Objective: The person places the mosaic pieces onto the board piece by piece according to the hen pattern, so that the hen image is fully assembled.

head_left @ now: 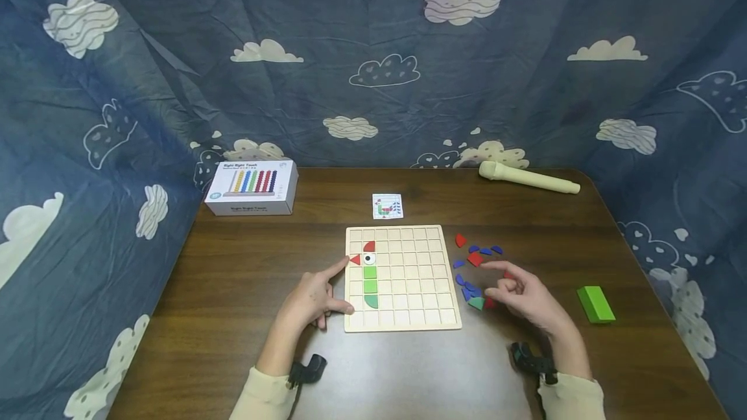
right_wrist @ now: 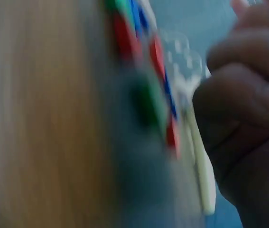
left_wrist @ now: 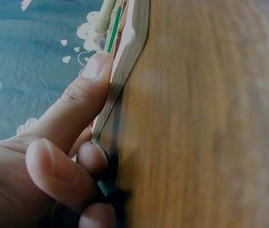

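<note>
A wooden grid board (head_left: 408, 290) lies on the table. Down its left side run a red quarter-round (head_left: 369, 247), a white eye tile (head_left: 369, 258), a red triangle (head_left: 355, 260), green squares (head_left: 370, 286) and a green quarter-round (head_left: 371, 302). My left hand (head_left: 310, 293) touches the board's left edge with outstretched index finger and thumb. My right hand (head_left: 528, 297) hovers over loose pieces right of the board, index finger and thumb apart, other fingers bent, nothing visible between them. Around it lie several blue pieces (head_left: 460, 279), red pieces (head_left: 475, 259) and a green piece (head_left: 476, 303). The right wrist view is blurred.
A small picture card (head_left: 388, 206) lies behind the board. At the back left stands a white box (head_left: 251, 188). A cream microphone-shaped object (head_left: 528, 177) lies at the back right, and a green block (head_left: 596, 304) near the right edge. A cloud-patterned cloth (head_left: 362, 102) hangs behind the table.
</note>
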Demonstrator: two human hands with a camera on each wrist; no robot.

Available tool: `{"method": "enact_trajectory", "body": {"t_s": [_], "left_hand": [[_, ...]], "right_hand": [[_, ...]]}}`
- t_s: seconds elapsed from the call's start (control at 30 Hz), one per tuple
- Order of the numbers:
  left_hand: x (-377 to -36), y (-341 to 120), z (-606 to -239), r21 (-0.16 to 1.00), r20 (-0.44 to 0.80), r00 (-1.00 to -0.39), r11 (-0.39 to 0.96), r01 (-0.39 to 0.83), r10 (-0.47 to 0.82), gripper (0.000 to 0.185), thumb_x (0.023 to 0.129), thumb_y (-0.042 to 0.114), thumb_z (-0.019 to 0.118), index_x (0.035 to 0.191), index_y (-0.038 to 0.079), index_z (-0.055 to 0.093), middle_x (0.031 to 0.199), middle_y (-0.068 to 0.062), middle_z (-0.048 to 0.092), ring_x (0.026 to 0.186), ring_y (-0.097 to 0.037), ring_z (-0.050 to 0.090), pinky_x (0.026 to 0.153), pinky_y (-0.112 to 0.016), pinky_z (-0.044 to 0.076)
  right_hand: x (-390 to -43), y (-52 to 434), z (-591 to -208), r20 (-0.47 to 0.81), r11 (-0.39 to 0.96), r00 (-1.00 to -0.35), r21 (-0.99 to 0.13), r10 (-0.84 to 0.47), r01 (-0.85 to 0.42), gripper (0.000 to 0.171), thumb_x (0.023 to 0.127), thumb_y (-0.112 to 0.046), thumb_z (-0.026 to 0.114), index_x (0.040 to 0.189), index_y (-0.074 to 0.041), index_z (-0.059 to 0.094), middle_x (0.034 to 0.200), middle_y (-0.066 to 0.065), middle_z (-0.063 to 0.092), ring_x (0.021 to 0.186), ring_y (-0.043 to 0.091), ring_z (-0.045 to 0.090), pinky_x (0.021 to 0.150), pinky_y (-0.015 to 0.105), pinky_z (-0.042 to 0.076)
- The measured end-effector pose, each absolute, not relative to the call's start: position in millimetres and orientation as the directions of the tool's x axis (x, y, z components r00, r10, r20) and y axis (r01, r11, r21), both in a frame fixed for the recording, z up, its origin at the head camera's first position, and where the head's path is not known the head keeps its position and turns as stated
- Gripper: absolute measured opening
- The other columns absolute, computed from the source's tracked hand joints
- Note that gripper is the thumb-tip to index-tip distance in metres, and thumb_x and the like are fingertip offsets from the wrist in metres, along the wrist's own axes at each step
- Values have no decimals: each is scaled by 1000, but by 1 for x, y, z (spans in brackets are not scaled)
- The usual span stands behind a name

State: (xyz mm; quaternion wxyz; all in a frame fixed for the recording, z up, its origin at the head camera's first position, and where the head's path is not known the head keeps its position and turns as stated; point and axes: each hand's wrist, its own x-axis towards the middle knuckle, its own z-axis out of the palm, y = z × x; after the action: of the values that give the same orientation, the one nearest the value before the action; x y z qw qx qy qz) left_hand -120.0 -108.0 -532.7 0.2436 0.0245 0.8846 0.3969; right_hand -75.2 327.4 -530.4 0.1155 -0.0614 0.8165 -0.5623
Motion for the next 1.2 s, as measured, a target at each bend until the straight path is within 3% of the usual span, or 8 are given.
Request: {"method": "enact_trajectory", "body": {"t_s": [0.23,0.53,0.83,1.2], "left_hand": [[-120,-107,-531,719,-417,-877,677,-156,241,109,62,32,95,153,42,36,56,-2,53,34,-17,55,34,-26,45],[-121,-107,-531,710,-417,-877,688,-151,238,110,61,33,95,153,42,35,57,-2,54,34,-17,56,34,-26,45],[-120,-108,-531,706,-417,-878,692,-149,236,109,62,33,95,153,42,35,57,-2,54,34,-17,56,34,-27,46],[-120,-108,-533,708,-403,-883,694,-132,243,110,61,35,94,153,44,35,58,-2,55,35,-18,57,35,-28,47]], "right_hand": [[-61,372,-541,-266,399,-937,-903,-227,159,57,95,-17,68,144,-8,41,57,-8,38,40,3,30,33,26,31],[-63,367,-534,-416,549,-901,-785,-122,287,56,89,-33,75,135,-11,51,56,-7,39,40,7,30,35,24,31],[-64,362,-535,-404,636,-912,-722,-67,273,45,90,-27,74,127,-9,56,59,-4,41,46,8,37,41,26,37],[-66,362,-539,-299,650,-953,-733,-42,201,49,90,-35,74,125,-5,58,64,-3,40,51,9,38,45,28,34]]}}
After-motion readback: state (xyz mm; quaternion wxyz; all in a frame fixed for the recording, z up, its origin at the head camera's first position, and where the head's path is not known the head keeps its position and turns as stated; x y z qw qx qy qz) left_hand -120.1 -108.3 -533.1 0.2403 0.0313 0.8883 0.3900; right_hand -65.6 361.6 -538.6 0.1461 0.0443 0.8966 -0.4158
